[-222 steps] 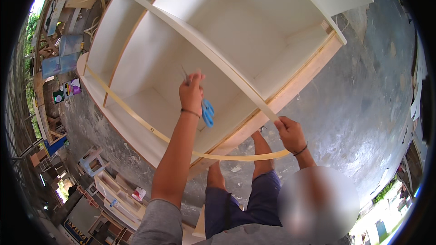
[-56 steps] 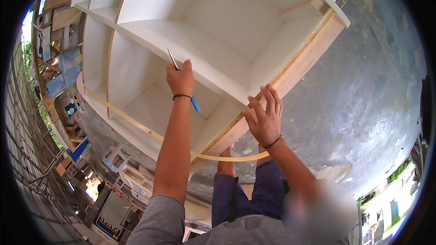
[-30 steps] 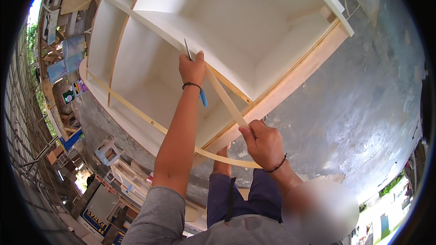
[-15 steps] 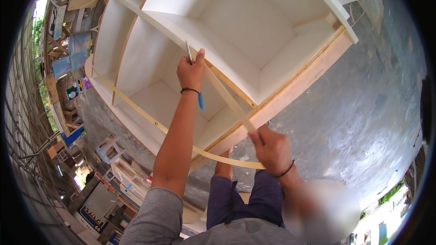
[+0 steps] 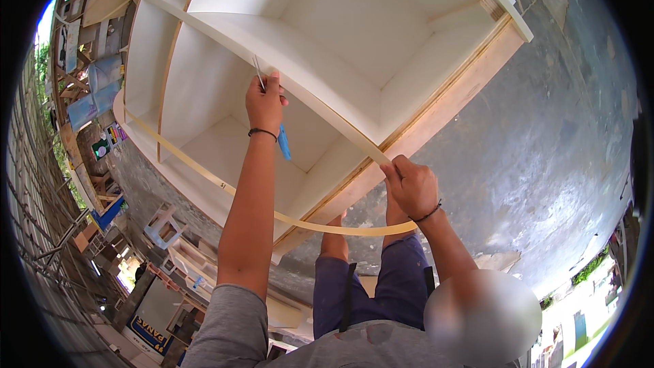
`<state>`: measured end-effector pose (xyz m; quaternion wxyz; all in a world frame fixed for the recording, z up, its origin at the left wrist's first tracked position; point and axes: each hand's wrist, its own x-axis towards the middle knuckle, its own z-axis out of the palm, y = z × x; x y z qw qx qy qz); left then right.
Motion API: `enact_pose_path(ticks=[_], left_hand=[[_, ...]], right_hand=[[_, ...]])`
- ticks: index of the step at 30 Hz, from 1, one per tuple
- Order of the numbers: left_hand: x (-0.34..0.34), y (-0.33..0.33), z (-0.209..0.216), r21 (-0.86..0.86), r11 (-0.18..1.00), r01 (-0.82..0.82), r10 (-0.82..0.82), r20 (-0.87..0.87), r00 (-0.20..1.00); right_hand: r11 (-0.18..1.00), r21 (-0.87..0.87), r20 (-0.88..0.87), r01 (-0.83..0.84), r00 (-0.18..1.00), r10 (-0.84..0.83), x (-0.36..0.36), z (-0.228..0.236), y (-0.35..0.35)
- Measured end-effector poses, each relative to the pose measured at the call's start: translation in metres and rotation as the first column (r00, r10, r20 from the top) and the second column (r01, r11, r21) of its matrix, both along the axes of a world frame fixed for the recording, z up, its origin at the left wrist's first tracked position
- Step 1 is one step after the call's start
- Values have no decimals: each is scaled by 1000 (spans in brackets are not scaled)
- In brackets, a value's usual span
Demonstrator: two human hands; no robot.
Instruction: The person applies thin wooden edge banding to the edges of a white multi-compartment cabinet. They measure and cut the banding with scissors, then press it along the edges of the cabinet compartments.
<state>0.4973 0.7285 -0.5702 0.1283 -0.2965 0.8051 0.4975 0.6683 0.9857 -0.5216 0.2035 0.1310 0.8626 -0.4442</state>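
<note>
Grey floor (image 5: pixel 518 157) | strip (image 5: pixel 340 230) — thin, pale, curving | left fingers (image 5: pixel 273 83) gripping scissors (image 5: pixel 284 146) | right fingers (image 5: pixel 397 172) pinching strip

Remotely I record: scissors (image 5: pixel 284 144) in the left hand (image 5: pixel 263 106), above the cabinet (image 5: pixel 415 95); right hand (image 5: pixel 413 187) at its near edge (image 5: pixel 443 108) (strip (image 5: pixel 340 229) beneath left forearm (image 5: pixel 247 225)).
</note>
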Motion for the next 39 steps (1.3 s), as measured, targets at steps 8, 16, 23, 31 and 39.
enact_pose_path(ticks=[8, 16, 23, 31, 39], left_hand=[[1, 10, 8, 30, 999, -40, 39, 26, 999], [25, 26, 7, 146, 983, -108, 102, 47, 994], [26, 28, 4, 155, 984, -89, 85, 30, 996], [25, 28, 4, 113, 990, -80, 77, 33, 996], [39, 36, 3, 148, 986, -76, 63, 88, 994]], right_hand=[[1000, 20, 22, -5, 1000, 4, 4, -10, -3], [999, 51, 48, -5, 999, 3, 10, -29, -5], [999, 41, 44, 14, 999, -16, 12, -36, -6], [999, 43, 100, 5, 995, -9, 11, -37, -6], [999, 48, 114, 9, 993, -14, 8, -36, -6]])
